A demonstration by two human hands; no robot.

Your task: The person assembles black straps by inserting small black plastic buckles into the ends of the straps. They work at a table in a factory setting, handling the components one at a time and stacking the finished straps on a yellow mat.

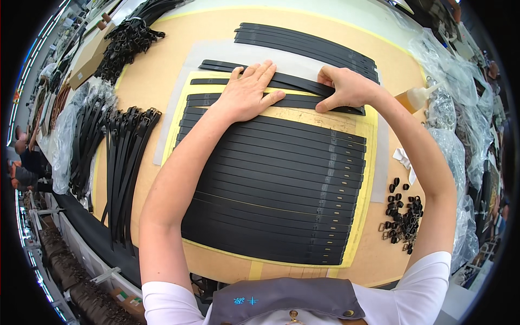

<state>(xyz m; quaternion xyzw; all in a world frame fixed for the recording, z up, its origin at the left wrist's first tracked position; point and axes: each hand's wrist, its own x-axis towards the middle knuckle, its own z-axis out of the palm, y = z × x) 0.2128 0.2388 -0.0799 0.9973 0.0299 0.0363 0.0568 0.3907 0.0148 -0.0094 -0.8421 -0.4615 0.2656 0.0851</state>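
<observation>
Several black leather straps [276, 184] lie side by side in a row on a yellow mat [364, 179]. My left hand [246, 92] presses flat, fingers spread, on the top straps of the row. My right hand [346, 88] rests on the right end of a black strap [303, 102] at the far edge of the row, fingers curled and pressing down on it. A second group of straps [306, 44] lies beyond both hands.
Bundles of buckled black straps [122, 157] lie on the left, more at the far left [127, 38]. A pile of small black loops and metal buckles [401, 216] sits on the right. A glue bottle [414, 97] and clear plastic bags [460, 97] are at right.
</observation>
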